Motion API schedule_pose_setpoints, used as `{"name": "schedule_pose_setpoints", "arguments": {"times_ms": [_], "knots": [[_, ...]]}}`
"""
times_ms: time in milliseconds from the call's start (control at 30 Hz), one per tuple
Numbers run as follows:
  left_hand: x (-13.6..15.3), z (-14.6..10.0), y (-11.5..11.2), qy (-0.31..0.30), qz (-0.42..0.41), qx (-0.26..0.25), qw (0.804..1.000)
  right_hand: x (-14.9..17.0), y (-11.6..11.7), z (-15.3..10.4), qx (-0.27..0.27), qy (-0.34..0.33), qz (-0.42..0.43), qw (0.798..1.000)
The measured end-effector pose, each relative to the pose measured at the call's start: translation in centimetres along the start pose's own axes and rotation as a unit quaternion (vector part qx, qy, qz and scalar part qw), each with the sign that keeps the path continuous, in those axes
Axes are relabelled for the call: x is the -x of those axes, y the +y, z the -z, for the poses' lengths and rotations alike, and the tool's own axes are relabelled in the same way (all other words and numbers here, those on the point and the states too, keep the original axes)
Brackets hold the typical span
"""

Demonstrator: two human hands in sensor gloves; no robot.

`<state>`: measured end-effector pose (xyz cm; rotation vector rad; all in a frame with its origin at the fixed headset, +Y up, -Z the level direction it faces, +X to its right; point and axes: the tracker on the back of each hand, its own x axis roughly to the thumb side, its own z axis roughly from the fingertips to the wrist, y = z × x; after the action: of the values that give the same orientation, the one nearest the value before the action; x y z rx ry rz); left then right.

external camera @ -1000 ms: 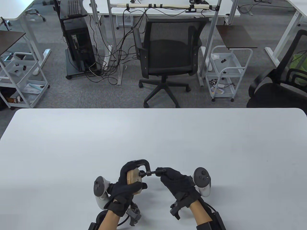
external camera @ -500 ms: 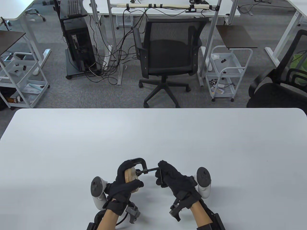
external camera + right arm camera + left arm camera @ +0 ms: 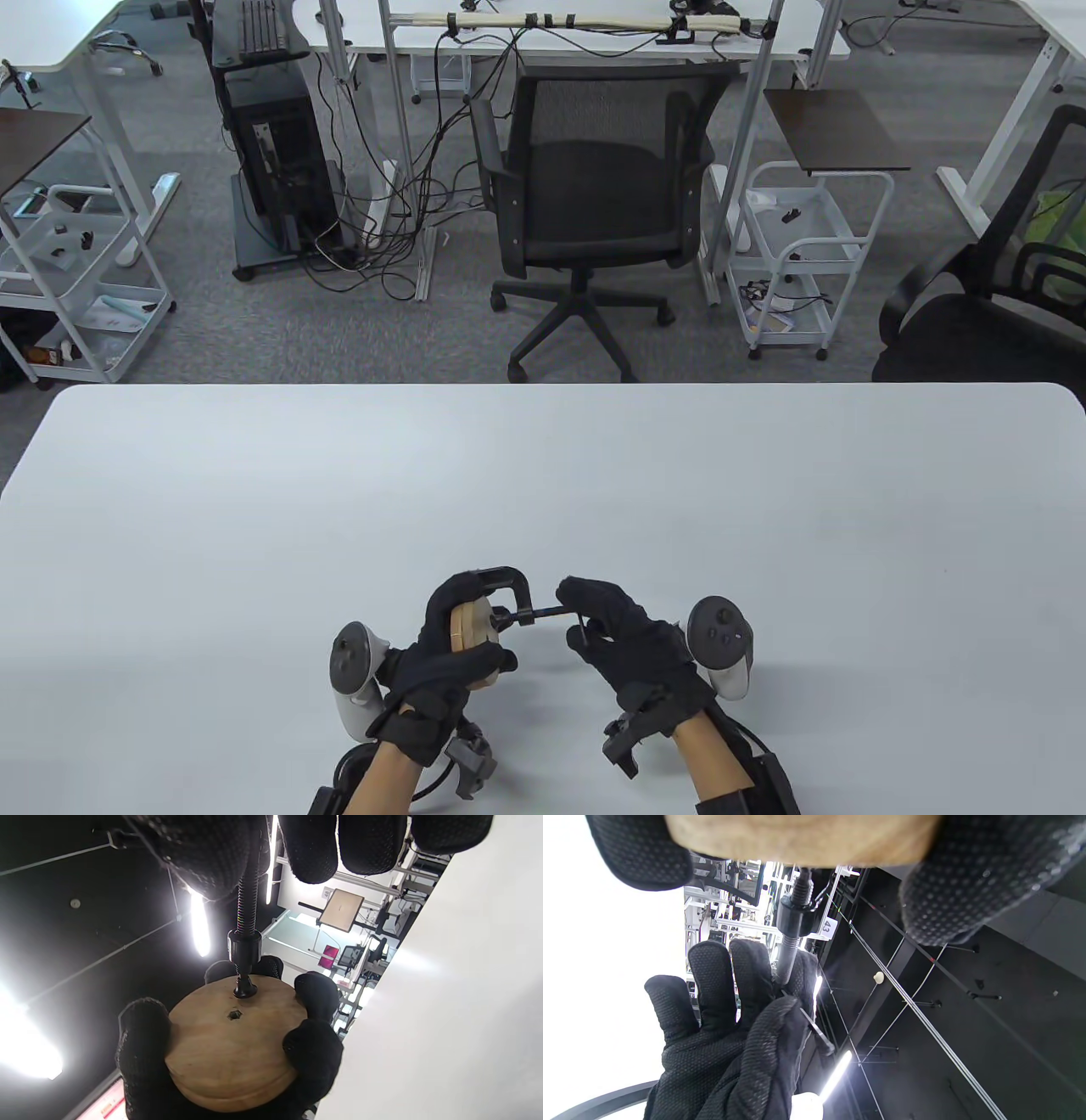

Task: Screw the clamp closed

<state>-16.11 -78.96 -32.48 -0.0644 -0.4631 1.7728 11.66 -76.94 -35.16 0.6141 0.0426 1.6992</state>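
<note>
A black C-clamp (image 3: 502, 581) is held above the white table (image 3: 543, 475), near its front edge. A round wooden disc (image 3: 472, 624) sits in its mouth. My left hand (image 3: 469, 630) grips the disc with fingers wrapped around its rim (image 3: 140, 1035). The threaded screw (image 3: 543, 612) runs right from the clamp. Its pad touches the disc's face (image 3: 245, 990). My right hand (image 3: 578, 613) pinches the thin handle bar (image 3: 814, 1032) at the screw's outer end. In the left wrist view the screw (image 3: 793, 929) hangs below the disc (image 3: 801, 836).
Both hands work close to the table's front edge (image 3: 543, 764). A black office chair (image 3: 594, 212) stands on the floor beyond the far edge, with white carts (image 3: 797, 255) to the sides.
My right hand rolled over the screw's end, fingers rising and curling around the handle, then settled back lower. The clamp and my left hand shifted slightly left, then back.
</note>
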Motion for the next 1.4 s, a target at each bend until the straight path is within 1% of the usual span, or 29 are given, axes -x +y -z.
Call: {"name": "schedule_pose_setpoints", "arguments": {"times_ms": [167,333,467,633,700,767,833,900,967,1033,1100,1200,1233,1300,1333,1367,1400], "knots": [[-0.2,0.1,-0.5,-0.001,0.017,0.018,1.0,0.0,0.0,-0.2,0.027,0.009,0.034,0.999],[-0.4,0.2,-0.8,-0.003,0.039,0.033,0.999,0.1,0.0,-0.3,0.053,0.043,0.063,0.996],[-0.3,0.3,-0.9,-0.003,0.038,0.041,0.998,0.1,-0.2,-0.4,0.075,0.044,0.073,0.994],[-0.3,0.4,-0.7,-0.003,0.032,0.034,0.999,-0.3,-0.2,-0.3,0.07,0.024,0.03,0.997],[-0.4,0.3,-0.5,-0.003,0.035,0.03,0.999,-0.5,-0.3,-0.2,0.059,0.017,0.027,0.998],[-0.4,0.4,-0.3,-0.003,0.033,0.025,0.999,-0.6,-0.5,-0.2,0.061,0.007,0.017,0.998],[-0.4,0.4,-0.1,-0.003,0.026,0.02,0.999,-0.9,-0.7,-0.3,0.062,-0.013,-0.012,0.998],[-0.3,0.3,0.1,0.0,0.022,0.014,1.0,-1.4,-0.9,-0.4,0.048,-0.054,-0.053,0.996],[-0.3,0.3,0.2,0.0,0.015,0.012,1.0,-2.1,-0.9,-0.4,0.022,-0.096,-0.12,0.988],[-0.3,0.3,0.3,-0.001,0.008,0.01,1.0,-2.7,-0.7,-0.5,-0.013,-0.116,-0.201,0.973],[-0.3,0.2,0.4,-0.003,-0.003,0.01,1.0,-3.2,-0.1,-0.6,-0.034,-0.133,-0.29,0.947],[-0.3,0.2,0.4,-0.002,-0.027,0.02,0.999,-3.2,0.8,-0.7,-0.031,-0.15,-0.391,0.907],[-0.3,0.2,0.4,-0.001,-0.029,0.021,0.999,-3.2,1.0,-0.8,-0.029,-0.155,-0.406,0.9],[-0.2,0.2,0.5,-0.001,-0.022,0.017,1.0,-3.1,1.4,-0.7,-0.053,-0.154,-0.412,0.897],[-0.1,0.2,0.6,0.0,-0.027,0.017,0.999,-3.1,1.6,-0.7,-0.064,-0.151,-0.431,0.887],[-0.1,0.2,0.6,0.0,-0.032,0.015,0.999,-3.2,1.7,-0.8,-0.06,-0.155,-0.455,0.875],[-0.1,0.2,0.6,0.001,-0.034,0.016,0.999,-3.3,1.8,-0.9,-0.043,-0.167,-0.483,0.858]]}}
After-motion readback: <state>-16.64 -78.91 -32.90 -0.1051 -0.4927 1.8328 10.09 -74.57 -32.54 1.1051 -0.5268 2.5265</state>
